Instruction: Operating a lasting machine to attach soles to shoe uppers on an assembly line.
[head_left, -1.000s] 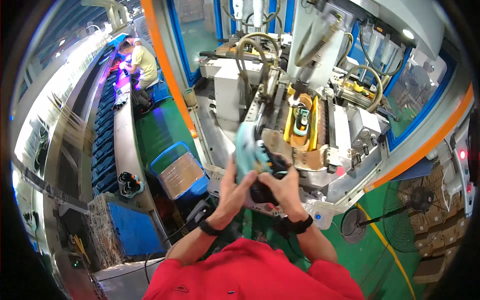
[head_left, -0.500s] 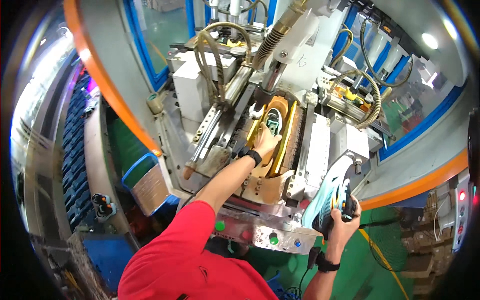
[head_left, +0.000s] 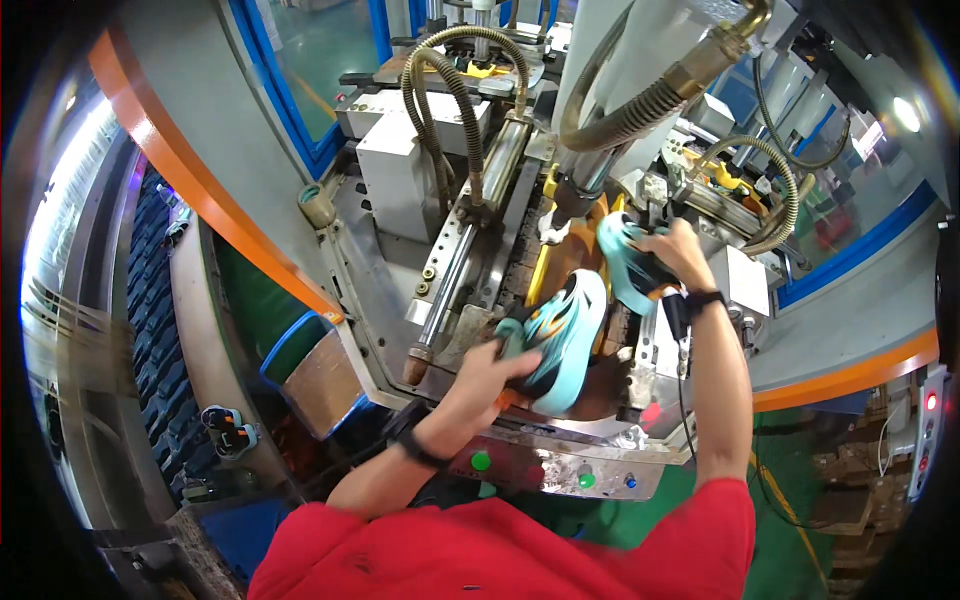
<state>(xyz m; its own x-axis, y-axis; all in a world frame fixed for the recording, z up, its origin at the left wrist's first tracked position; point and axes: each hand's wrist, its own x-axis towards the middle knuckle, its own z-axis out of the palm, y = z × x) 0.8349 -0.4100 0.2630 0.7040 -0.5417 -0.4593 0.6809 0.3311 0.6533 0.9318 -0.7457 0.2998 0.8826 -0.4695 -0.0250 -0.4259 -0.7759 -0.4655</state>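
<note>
My left hand [head_left: 478, 392] grips a light-blue and black shoe [head_left: 572, 350], its pale sole turned to the right. This shoe is tilted over the front of the press machine's mould [head_left: 540, 278], which has yellow side plates. Farther up and to the right, my right hand [head_left: 682, 258] is closed round a second light-blue shoe [head_left: 625, 268], smeared a little by motion. It hangs over the right side of the mould, close beside the first one. The fingertips of both hands are partly hidden by the shoes.
A thick piston with a hose [head_left: 650, 120] stands over the mould. Metal rods [head_left: 455, 290] and a white block [head_left: 395, 180] flank it on the left. In front runs a panel with green buttons [head_left: 481, 461]. Another shoe [head_left: 229, 432] lies on the ledge by the conveyor [head_left: 165, 330].
My left hand has left the mould and drawn back, now with a shoe in it. My right hand has moved up and inward with its shoe. The view has shifted slightly.
</note>
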